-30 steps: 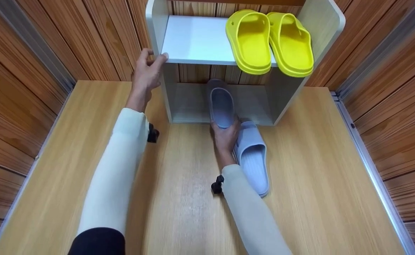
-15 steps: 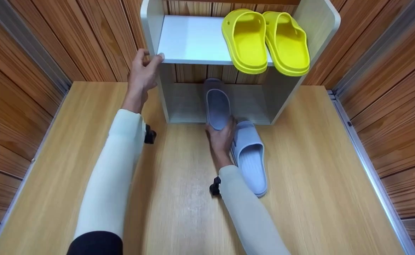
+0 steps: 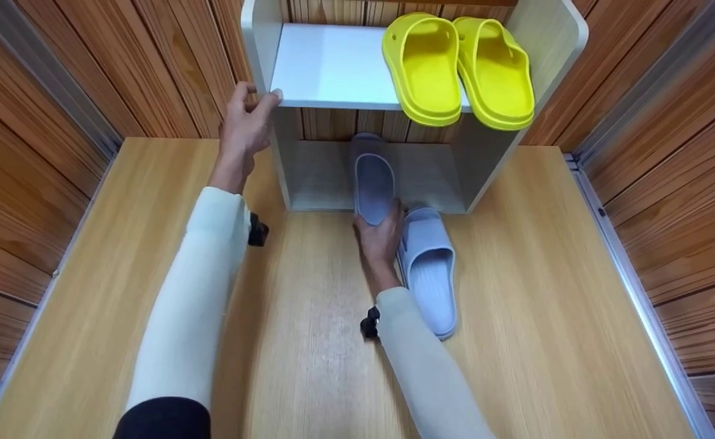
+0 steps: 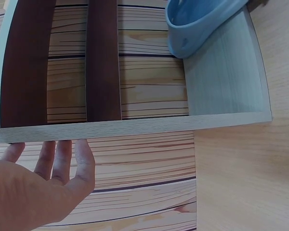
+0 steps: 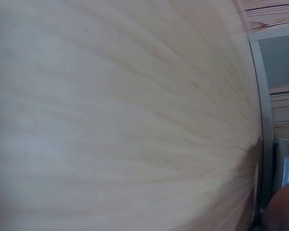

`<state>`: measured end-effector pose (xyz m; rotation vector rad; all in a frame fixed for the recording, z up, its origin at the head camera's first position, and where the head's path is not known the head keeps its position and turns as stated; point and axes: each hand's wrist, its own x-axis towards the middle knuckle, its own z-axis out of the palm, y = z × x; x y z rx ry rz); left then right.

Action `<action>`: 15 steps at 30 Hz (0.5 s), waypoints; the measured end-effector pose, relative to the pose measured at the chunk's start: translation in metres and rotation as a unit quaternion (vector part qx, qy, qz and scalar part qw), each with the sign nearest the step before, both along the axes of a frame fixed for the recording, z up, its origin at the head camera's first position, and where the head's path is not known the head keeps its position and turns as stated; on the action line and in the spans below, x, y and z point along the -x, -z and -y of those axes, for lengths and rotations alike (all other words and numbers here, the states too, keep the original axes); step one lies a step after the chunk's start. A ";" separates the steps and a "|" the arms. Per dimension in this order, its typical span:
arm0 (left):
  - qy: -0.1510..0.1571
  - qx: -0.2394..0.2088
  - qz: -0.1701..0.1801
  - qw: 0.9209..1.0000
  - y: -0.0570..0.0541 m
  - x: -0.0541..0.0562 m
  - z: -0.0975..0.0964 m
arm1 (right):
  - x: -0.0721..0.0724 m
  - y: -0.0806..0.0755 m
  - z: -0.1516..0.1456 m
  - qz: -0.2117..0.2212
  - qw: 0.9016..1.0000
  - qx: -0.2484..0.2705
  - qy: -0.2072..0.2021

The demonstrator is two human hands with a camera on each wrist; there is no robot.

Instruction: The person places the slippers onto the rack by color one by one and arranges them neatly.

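Note:
My right hand [image 3: 380, 241] grips the heel end of a grey slipper [image 3: 375, 183], with the thumb along its right side. The slipper's toe points into the lower compartment of a small shoe rack [image 3: 506, 152]; its heel sticks out over the front edge. Beside that hand, a second grey slipper [image 3: 433, 274] lies on the floor, toe towards the rack. My left hand [image 3: 244, 131] holds the rack's left side panel [image 4: 135, 126], its thumb at the upper shelf's front corner and its fingers against the outer face. The right wrist view shows only part of my right hand [image 5: 282, 209].
A pair of yellow clogs [image 3: 430, 73] stands on the right half of the white upper shelf [image 3: 339, 64], heels overhanging its front. Wood-panelled walls [image 3: 680, 183] enclose the wood-look floor [image 3: 308, 366]. A metal track [image 3: 637, 268] runs along the right side.
The head view has shifted slightly. Both hands keep their holds, and the slippers stay almost where they were.

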<state>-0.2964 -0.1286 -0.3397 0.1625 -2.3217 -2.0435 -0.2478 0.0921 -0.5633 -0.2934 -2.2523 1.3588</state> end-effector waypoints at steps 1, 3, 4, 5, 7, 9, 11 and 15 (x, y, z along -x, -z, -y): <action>0.000 0.001 0.001 1.000 0.000 0.000 0.000 | -0.001 0.000 0.000 0.002 1.000 0.004 0.001; -0.001 0.002 0.001 1.000 0.000 0.001 0.000 | -0.003 -0.001 0.001 0.006 1.000 0.012 0.000; -0.002 0.001 0.001 1.000 0.000 0.001 0.000 | -0.004 -0.002 0.001 0.010 1.000 0.018 -0.002; -0.003 0.001 0.001 1.000 0.000 0.001 0.001 | -0.004 -0.004 0.001 0.013 1.000 0.023 -0.005; -0.004 0.000 0.000 1.000 0.000 0.001 0.001 | -0.005 -0.007 0.001 0.016 1.000 0.023 -0.013; -0.004 -0.001 -0.001 1.000 0.000 0.001 0.001 | -0.006 -0.010 0.000 0.006 1.000 0.009 -0.025; -0.001 -0.001 -0.002 1.000 0.000 0.001 0.001 | -0.006 -0.013 -0.002 -0.008 0.999 -0.015 -0.036; 0.002 -0.001 -0.010 1.000 0.002 0.000 0.001 | -0.006 -0.021 -0.009 -0.044 0.995 -0.075 -0.048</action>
